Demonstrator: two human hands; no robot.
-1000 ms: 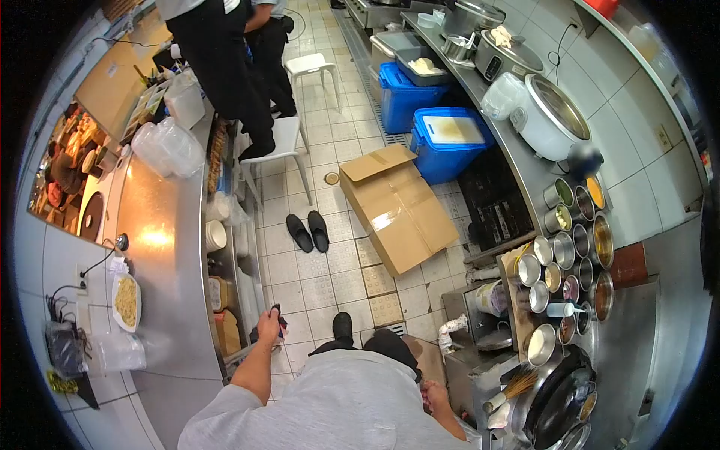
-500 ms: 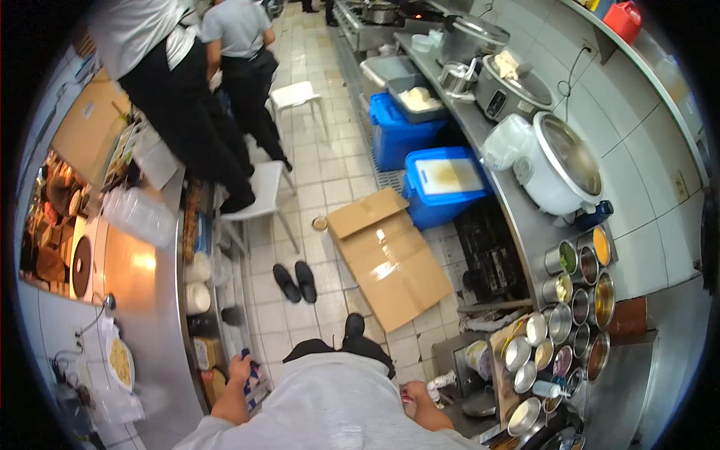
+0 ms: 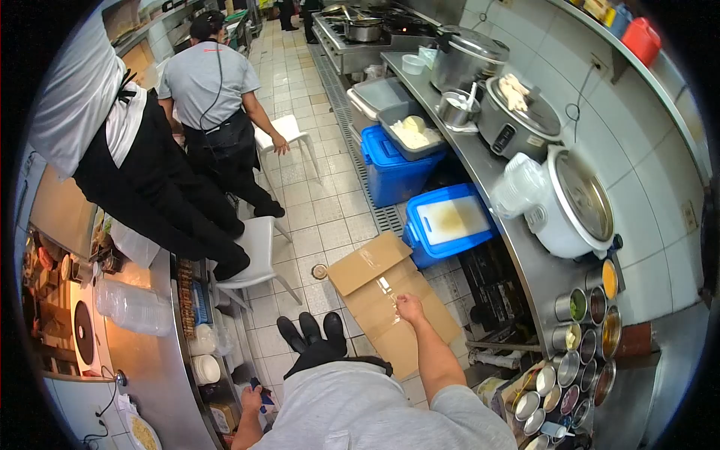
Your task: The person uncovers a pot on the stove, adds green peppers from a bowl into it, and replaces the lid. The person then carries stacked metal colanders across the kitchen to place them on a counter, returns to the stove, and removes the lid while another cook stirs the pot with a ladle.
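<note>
My right hand (image 3: 409,307) reaches forward over a flattened cardboard box (image 3: 364,266) on the tiled floor. Its fingers are curled closed; whether anything is inside them, or whether they touch the cardboard, I cannot tell. My left hand (image 3: 252,398) is low by the steel counter's open shelves, fingers closed around or against a small dark blue and red thing (image 3: 267,400) that I cannot identify. Ahead of my body, black shoes (image 3: 309,328) stand on the tiles close to my own foot.
Two people stand at left, one with a foot on a white stool (image 3: 259,247). Blue bins (image 3: 448,217) sit beneath the right counter, which holds a rice cooker (image 3: 574,202) and several metal containers (image 3: 568,367). A plastic container (image 3: 133,307) rests on the left counter (image 3: 157,360).
My right hand has moved from low beside my body out over the cardboard. I have come closer to the shoes. The grey-shirted person's arm now hangs beside the farther stool.
</note>
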